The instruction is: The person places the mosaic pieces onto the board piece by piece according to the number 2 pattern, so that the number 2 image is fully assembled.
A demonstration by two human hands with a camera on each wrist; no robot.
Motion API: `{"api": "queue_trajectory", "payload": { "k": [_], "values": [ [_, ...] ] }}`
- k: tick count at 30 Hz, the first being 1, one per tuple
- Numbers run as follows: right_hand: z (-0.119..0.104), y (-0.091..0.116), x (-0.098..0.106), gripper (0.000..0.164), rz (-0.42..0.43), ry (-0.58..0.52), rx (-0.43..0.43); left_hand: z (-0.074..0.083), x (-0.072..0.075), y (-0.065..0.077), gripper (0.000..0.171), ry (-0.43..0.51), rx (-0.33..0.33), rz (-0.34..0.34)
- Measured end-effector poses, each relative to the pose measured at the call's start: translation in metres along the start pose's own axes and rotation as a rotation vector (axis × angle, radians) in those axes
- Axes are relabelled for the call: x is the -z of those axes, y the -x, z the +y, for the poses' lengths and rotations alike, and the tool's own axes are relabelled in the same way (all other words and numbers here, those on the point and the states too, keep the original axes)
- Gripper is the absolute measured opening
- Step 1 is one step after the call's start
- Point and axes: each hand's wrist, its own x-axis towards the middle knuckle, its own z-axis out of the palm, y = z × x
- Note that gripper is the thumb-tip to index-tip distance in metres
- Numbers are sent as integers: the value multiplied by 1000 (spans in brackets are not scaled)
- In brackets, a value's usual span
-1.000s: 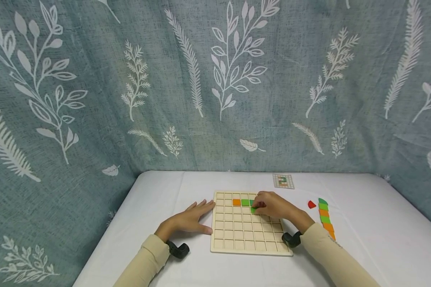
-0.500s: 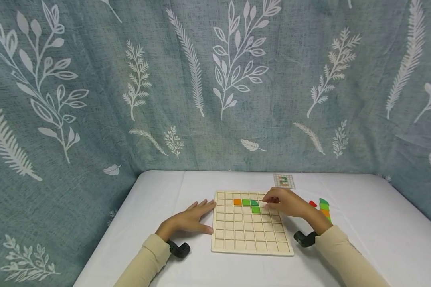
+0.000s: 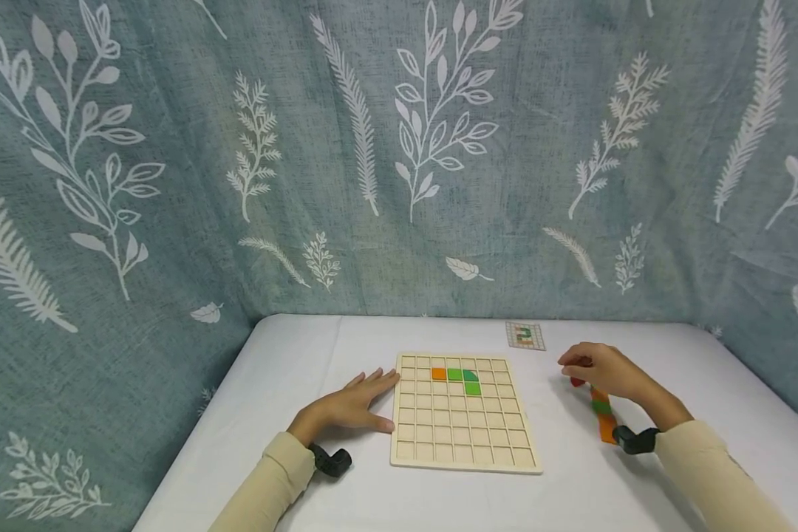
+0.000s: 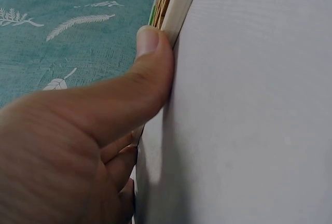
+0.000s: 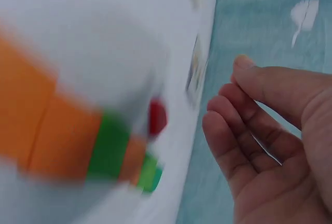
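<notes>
A pale wooden grid board (image 3: 465,436) lies on the table. In its upper rows sit an orange square tile (image 3: 439,374), a light green square tile (image 3: 455,374) and a dark green round-cornered tile (image 3: 470,375), with another light green tile (image 3: 472,389) directly below that last one. My left hand (image 3: 349,408) rests against the board's left edge, fingers spread; its thumb (image 4: 150,53) touches the rim. Off to the right, my right hand (image 3: 608,369) hovers over a red piece (image 5: 157,117) and a row of orange and green tiles (image 5: 67,141). Its loosely bent fingers hold nothing.
A small printed card (image 3: 525,335) showing a coloured grid pattern lies behind the board, near the table's back edge. White cloth (image 3: 346,488) covers the table. A patterned teal curtain (image 3: 372,148) hangs behind and at both sides.
My right hand has left the light green tile in the board and moved right, over the red piece and the tile row. The left hand stays at the board's edge.
</notes>
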Motion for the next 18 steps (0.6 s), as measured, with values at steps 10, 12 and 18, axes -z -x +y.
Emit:
{"api": "queue_trajectory", "payload": {
  "k": [10,12,18],
  "values": [
    [43,9,20,18,35,115,-41,1,1,0,98,17,2,2],
    [48,10,21,18,37,122,-36,1,1,0,98,15,0,3],
    [60,10,20,23,17,155,-49,1,1,0,99,12,3,2]
  ]
}}
